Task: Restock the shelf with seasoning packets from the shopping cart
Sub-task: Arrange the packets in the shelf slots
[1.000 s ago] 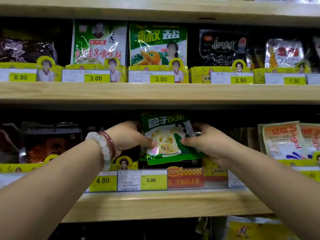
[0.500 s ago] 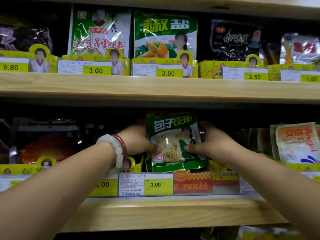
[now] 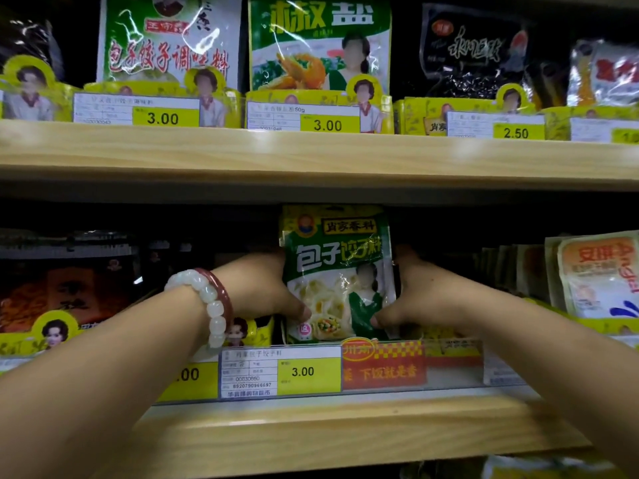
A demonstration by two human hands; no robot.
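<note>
On the lower shelf (image 3: 311, 430), a green seasoning packet (image 3: 337, 271) stands upright just behind the front edge, roughly midway along the visible length, directly above the yellow price label (image 3: 281, 371) marked 3.00. The left hand (image 3: 262, 288) grips the packet's left edge, thumb pressed on its front face near the bottom corner, fingers out of sight behind it. The right hand (image 3: 420, 295) grips the right edge the same way, thumb on the front near the lower right corner. Both hands therefore hold the packet between them. The left wrist carries a white bead bracelet (image 3: 207, 302) beside a red bangle (image 3: 221, 295). A red promotional strip (image 3: 383, 366) sits on the front edge to the right of the price label. Toward the shelf's right end stand orange-and-white packets (image 3: 598, 274); toward its left end, dark packets (image 3: 65, 288). The upper shelf (image 3: 311, 153) carries a white-and-green packet (image 3: 169, 39), a green packet (image 3: 320, 39) and a black packet (image 3: 473, 53) behind its own price labels.
</note>
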